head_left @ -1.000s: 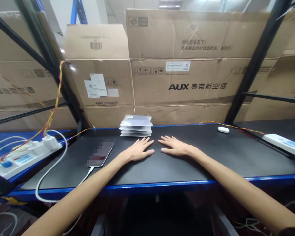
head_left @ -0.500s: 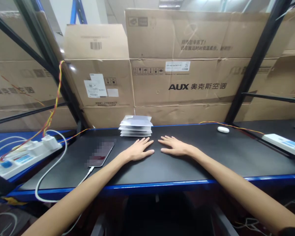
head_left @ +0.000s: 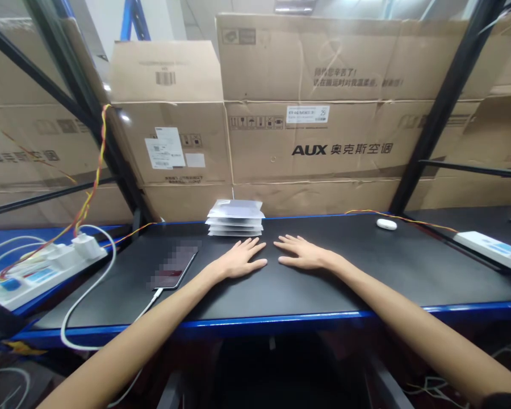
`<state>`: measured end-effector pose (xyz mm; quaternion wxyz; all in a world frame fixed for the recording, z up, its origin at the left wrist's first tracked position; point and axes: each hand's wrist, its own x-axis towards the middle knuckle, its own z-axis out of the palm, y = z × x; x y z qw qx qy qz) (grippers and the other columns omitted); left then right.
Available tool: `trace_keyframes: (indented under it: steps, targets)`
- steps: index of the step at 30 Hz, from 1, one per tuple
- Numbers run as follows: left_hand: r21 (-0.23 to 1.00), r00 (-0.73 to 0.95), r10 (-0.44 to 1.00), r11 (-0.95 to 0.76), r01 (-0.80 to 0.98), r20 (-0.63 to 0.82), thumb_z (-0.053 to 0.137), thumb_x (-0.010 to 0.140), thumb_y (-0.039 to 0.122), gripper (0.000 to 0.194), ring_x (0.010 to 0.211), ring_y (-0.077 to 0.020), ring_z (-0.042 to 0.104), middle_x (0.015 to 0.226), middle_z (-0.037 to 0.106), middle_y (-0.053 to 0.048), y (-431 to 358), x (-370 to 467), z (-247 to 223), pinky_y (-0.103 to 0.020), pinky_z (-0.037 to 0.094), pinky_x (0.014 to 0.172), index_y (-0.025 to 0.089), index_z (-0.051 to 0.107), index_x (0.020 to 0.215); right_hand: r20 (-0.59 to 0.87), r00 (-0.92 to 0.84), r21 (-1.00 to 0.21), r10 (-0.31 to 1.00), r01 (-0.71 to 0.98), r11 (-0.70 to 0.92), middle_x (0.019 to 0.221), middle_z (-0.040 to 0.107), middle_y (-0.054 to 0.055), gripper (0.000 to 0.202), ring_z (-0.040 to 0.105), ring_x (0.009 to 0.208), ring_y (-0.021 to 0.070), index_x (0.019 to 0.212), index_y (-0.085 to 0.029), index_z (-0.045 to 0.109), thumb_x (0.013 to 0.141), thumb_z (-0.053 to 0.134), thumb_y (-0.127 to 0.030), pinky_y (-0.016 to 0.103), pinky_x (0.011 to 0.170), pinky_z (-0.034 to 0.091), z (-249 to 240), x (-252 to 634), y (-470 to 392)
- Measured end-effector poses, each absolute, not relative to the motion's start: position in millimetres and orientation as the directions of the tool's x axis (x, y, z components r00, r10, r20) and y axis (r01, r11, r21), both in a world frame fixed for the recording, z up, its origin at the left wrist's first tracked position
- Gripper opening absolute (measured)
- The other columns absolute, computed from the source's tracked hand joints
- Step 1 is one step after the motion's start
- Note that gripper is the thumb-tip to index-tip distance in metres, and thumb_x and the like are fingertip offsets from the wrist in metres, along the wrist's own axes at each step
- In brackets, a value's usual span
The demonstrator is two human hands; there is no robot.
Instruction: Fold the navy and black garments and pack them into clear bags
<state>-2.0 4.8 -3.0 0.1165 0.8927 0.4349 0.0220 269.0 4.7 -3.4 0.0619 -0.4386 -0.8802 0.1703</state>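
My left hand [head_left: 242,258] lies flat on the black tabletop [head_left: 272,295], fingers spread and holding nothing. Opposite it, my right hand [head_left: 301,252] also rests palm down with its fingers apart. A small gap separates the two hands. Just beyond my left fingertips is a stack of flat whitish packets [head_left: 235,218], near the back edge; neither hand touches it. To the left of my left hand lies a phone [head_left: 176,267], its screen blurred out, with a white cable plugged into its near end.
A small white case [head_left: 386,225] sits at the back right. White power strips [head_left: 46,278] stand at the left, and another power strip [head_left: 489,249] at the right. Large cardboard sheets [head_left: 323,170] rise behind the table, between black metal posts [head_left: 443,108]. The charging cable [head_left: 74,309] loops over the blue front edge.
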Motion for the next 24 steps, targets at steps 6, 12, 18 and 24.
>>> trace_keyframes:
  steps: [6,12,18,24]
  targets:
    - [0.225,0.621,0.782,-0.595,0.772,-0.062,0.026,0.094,0.075,0.080,0.153,-0.0296,0.007,0.165,0.012,-0.009,5.1,-2.5,-3.4,-0.052,0.007,0.122,0.027,0.023,0.157,-0.041,-0.607,-0.361,0.794,0.750,0.555,0.164,0.019,0.006,0.086,0.008,0.152,0.0288,0.155,-0.027,0.031,0.088,0.034,-0.080,0.050,0.123,0.004,-3.8,269.3,5.3]
    - [0.226,0.624,0.779,-0.598,0.769,-0.058,0.026,0.094,0.075,0.080,0.153,-0.0290,0.007,0.165,0.011,-0.010,6.0,-2.7,-4.5,-0.052,0.007,0.122,0.027,0.022,0.157,-0.042,-0.602,-0.358,0.797,0.754,0.551,0.164,0.019,0.005,0.086,0.009,0.152,0.0298,0.155,-0.027,0.030,0.087,0.034,-0.080,0.049,0.123,0.004,-4.4,269.4,5.7]
    - [0.225,0.623,0.780,-0.597,0.770,-0.059,0.026,0.094,0.075,0.080,0.153,-0.0299,0.007,0.165,0.012,-0.010,6.1,-2.2,-4.3,-0.052,0.008,0.122,0.027,0.023,0.157,-0.029,-0.605,-0.373,0.796,0.745,0.552,0.163,0.020,0.004,0.085,0.009,0.152,0.0309,0.155,-0.028,0.031,0.088,0.036,-0.079,0.050,0.123,0.004,-4.9,269.8,6.1]
    - [0.225,0.620,0.782,-0.595,0.772,-0.058,0.026,0.094,0.075,0.080,0.153,-0.0293,0.007,0.164,0.012,-0.010,6.2,-2.5,-4.8,-0.052,0.007,0.122,0.027,0.023,0.157,-0.036,-0.603,-0.368,0.797,0.749,0.551,0.164,0.019,0.004,0.085,0.009,0.152,0.0302,0.155,-0.029,0.031,0.087,0.035,-0.080,0.049,0.123,0.004,-5.5,270.4,6.6]
